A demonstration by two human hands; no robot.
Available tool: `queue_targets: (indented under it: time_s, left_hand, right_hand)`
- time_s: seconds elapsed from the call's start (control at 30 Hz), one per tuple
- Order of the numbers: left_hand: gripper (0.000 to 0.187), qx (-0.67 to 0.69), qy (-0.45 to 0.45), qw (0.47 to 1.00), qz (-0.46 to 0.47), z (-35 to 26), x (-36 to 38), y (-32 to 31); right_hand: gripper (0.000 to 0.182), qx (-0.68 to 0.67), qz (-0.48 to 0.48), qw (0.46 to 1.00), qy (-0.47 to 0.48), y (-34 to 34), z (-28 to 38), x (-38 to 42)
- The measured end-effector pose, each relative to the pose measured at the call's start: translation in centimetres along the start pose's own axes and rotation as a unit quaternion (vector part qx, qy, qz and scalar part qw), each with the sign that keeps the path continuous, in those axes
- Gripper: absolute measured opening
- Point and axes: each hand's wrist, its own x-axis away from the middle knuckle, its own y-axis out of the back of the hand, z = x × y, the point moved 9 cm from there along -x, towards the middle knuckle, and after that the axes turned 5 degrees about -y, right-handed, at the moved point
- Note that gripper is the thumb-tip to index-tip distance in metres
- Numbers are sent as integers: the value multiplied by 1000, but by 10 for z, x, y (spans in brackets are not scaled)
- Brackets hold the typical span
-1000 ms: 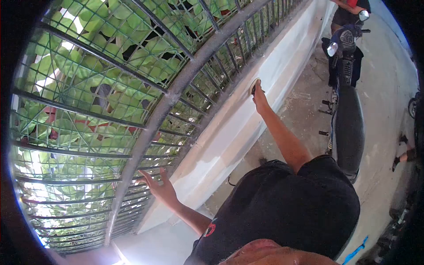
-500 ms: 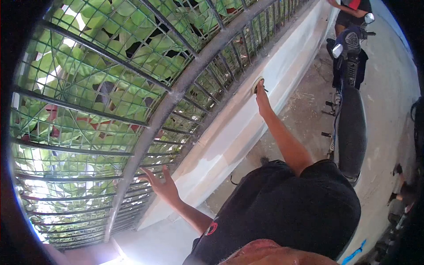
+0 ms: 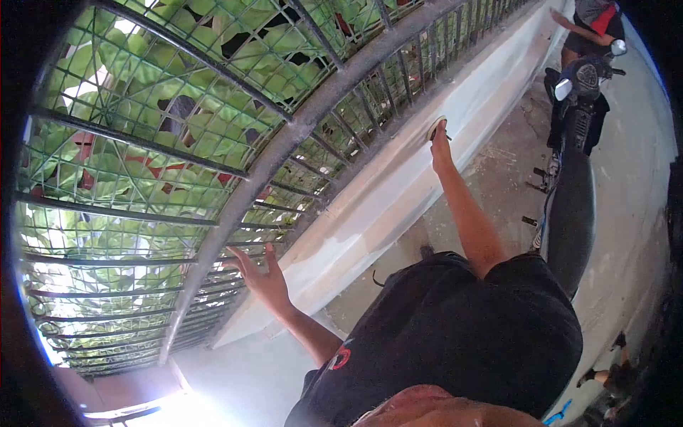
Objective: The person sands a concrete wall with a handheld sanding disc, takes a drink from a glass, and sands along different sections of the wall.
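My right hand [image 3: 441,142] is closed round a small tool with a pale rounded edge and a dark part sticking out, its exact kind unclear. The tool [image 3: 436,128] sits against the upper face of the low white wall [image 3: 398,181], just below the railing. My right arm stretches forward to it. Off to the left, my left hand [image 3: 265,277] is raised with its fingers spread and holds nothing. Its fingertips overlap the dark metal bars of the railing [image 3: 235,206] in this view. Patchy white and beige coating shows along the wall.
Green wire mesh [image 3: 142,149] with leaves behind it fills the left. A motorcycle [image 3: 573,192] stands on the concrete floor [image 3: 626,213] to my right. Beyond it, another person [image 3: 597,28] in dark and red clothing reaches an arm toward the wall.
The view has shifted, so the railing, wall and motorcycle sit differently in the frame. More of the other person shows. My right hand keeps the tool at the wall; my left stays spread.
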Motion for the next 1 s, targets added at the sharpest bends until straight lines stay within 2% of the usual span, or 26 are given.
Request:
queue_targets:
  time_s: [0.03, 0.1, 0.17, 0.23, 0.33, 0.37, 0.43, 0.47, 0.53, 0.57, 0.63, 0.7, 0.77, 0.8, 0.9, 0.93, 0.97, 1.0]
  left_hand:
    - [78, 6, 8, 1000, 5, 0, 0, -1]
    - [78, 0, 2, 1000, 5, 0, -1, -1]
    - [78, 27, 24, 999, 9, 1, 0, -1]
    - [78, 11, 19, 1000, 14, -4, -2, -2]
    - [80, 18, 37, 999, 11, -10, -2, 0]
    - [80, 15, 40, 999, 12, -7, -1, -1]
    - [80, 15, 8, 1000, 2, -6, -2, -1]
    - [80, 1, 7, 1000, 7, -4, -2, -1]
    - [79, 6, 12, 1000, 3, -3, -4, 0]
    - [78, 13, 10, 1000, 4, -4, -4, 0]
    - [78, 31, 28, 999, 6, -4, -6, -1]
    - [77, 35, 39, 999, 7, -8, -4, 1]
    - [77, 7, 38, 999, 10, -7, -3, 3]
    - [77, 14, 32, 999, 12, -7, -3, 3]
    - [77, 41, 16, 999, 12, 1, -3, 0]
    - [78, 37, 9, 999, 5, 8, -3, -1]
    - [79, 35, 2, 999, -3, 9, -3, -3]
    - [79, 31, 12, 999, -3, 9, -4, -4]
  right_hand:
    - [87, -1, -2, 1000, 2, 2, -1, -1]
    - [85, -22, -59, 993, -101, 9, -16, 1]
    - [83, -10, -22, 998, -56, -7, -22, 12]
    - [84, -6, -65, 996, -61, -20, -9, 37]
    - [77, 13, -63, 996, -58, -15, 15, 37]
    - [78, -35, 26, 998, 41, 13, -32, -24]
    - [72, -52, -104, 981, -153, 20, -28, -4]
    - [72, -50, -97, 982, -152, 12, -29, -3]
    - [68, -54, -69, 996, -24, 0, -26, 4]
    - [68, -50, -63, 996, -26, -9, -25, 21]
    - [69, -32, -68, 992, -99, -30, -25, 55]
    - [74, -15, -67, 995, -75, -9, -48, 17]
    - [78, -87, -68, 994, -6, 2, -35, -3]
    - [78, -97, -101, 990, -1, 7, -33, -11]
    - [76, -68, -63, 996, 5, -15, -16, 25]
    - [73, -78, -37, 996, 32, -12, -44, 7]
    - [68, 0, -58, 998, 26, -26, -30, 44]
    - [66, 3, -41, 999, -34, -36, -31, 64]
